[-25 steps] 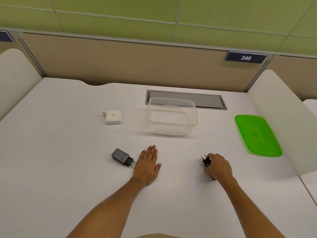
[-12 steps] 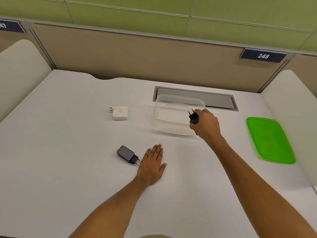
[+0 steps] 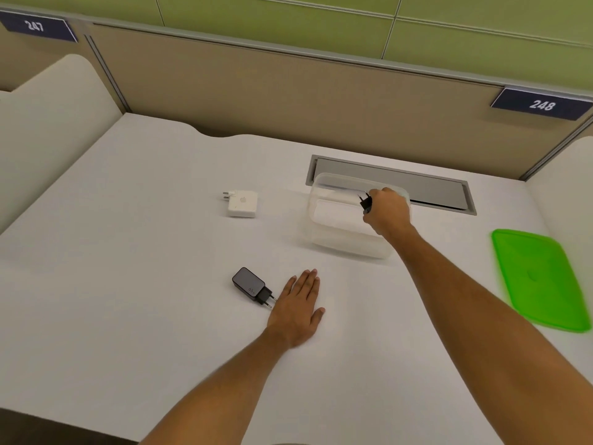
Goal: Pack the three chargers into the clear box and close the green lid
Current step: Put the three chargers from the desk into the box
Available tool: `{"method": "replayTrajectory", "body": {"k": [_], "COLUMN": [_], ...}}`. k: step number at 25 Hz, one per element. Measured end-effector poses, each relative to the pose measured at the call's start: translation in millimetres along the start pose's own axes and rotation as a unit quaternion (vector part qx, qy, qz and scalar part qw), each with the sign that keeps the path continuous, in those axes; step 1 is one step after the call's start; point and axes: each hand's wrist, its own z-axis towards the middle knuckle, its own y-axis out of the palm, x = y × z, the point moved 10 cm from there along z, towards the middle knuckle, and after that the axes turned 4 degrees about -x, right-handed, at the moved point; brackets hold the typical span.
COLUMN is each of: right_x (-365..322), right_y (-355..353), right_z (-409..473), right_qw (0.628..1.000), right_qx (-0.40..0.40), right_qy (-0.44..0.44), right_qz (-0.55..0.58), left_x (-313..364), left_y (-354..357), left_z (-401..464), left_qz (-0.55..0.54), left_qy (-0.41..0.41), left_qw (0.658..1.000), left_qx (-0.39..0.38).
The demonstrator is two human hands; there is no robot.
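The clear box [image 3: 333, 220] stands open on the white desk, with nothing seen lying inside. My right hand [image 3: 387, 210] hovers over the box's right part, shut on a black charger [image 3: 365, 202] whose prongs stick out to the upper left. My left hand [image 3: 298, 308] rests flat on the desk, fingers together, holding nothing. Just left of its fingers lies a dark grey charger [image 3: 252, 285]. A white charger [image 3: 242, 203] sits farther back, left of the box. The green lid [image 3: 539, 277] lies flat at the right.
A grey cable-tray slot [image 3: 430, 187] runs in the desk right behind the box. Beige partition panels close the back, and rounded white dividers [image 3: 41, 136] stand at both sides. The desk's front edge lies near the bottom left.
My right hand lifted the black charger from the desk front and carried it up over the box. My left hand stayed flat on the desk.
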Motion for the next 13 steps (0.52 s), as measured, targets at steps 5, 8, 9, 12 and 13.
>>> {"method": "replayTrajectory", "body": {"k": [5,8,9,12,13], "right_x": [10.5,13.7,14.0,16.0,17.6], "right_y": [33.5,48.9,53.0,62.2,63.5], "right_z": [13.9,15.2,15.3,15.8,16.2], "right_qw": [0.997,0.993,0.992,0.989,0.988], "right_qx": [-0.075,-0.113,-0.122,-0.141,-0.145], "right_qy": [0.028,0.037,0.038,0.046,0.051], "right_qz": [0.002,-0.001,-0.004,-0.006,-0.004], "left_x": [0.0,0.3,0.2,0.0,-0.1], "left_y": [-0.1,-0.4,-0.2,1.1,1.8], "left_z": [0.6,0.6,0.6,1.2,1.5], "left_qz": [-0.002,-0.005,-0.007,-0.007,-0.006], "left_qy": [0.002,0.002,0.003,0.005,0.005], "left_qw": [1.000,1.000,1.000,1.000,1.000], "left_qx": [-0.003,-0.002,-0.001,-0.001,-0.001]}}
